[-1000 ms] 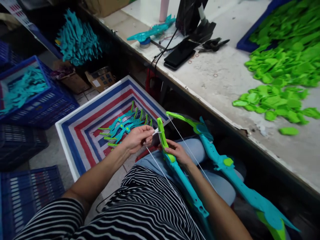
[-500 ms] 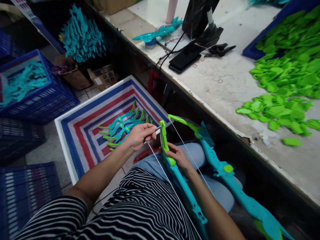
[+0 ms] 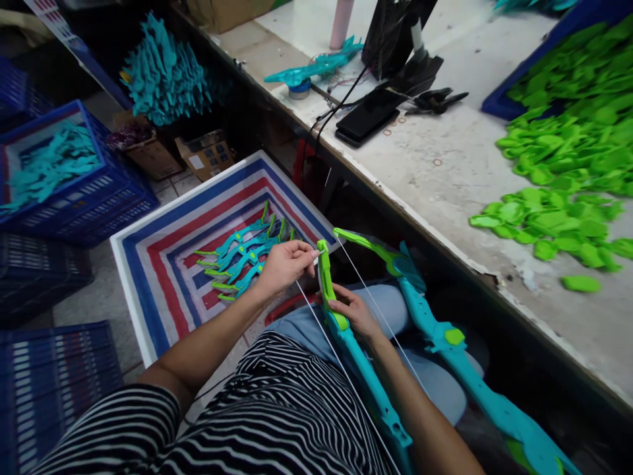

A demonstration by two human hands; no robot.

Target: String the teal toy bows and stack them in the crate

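Observation:
A teal toy bow [image 3: 363, 369] with a lime-green end stands slanted in front of my striped shirt. My right hand [image 3: 353, 310] is wrapped round the green limb near its joint with the teal part. At the tip, my left hand [image 3: 288, 267] pinches the end of the white bowstring [image 3: 341, 359], its fingertips touching or almost touching the green end. Whether the string is hooked there is hidden by the fingers. A second teal toy bow [image 3: 467, 373], with its string attached at the green tip, rests across my thighs to the right.
A white-rimmed bin [image 3: 141, 307] with a striped lining holds several finished-looking bows. On the worktable [image 3: 445, 191] are lime-green parts [image 3: 544, 218], a black phone [image 3: 368, 119] and a blue-rimmed roll [image 3: 299, 89]. Blue crates [image 3: 109, 191] with teal parts stand at left.
My left hand has moved slightly right and the string end in it has come up to the bow's green tip. My right hand keeps its grip.

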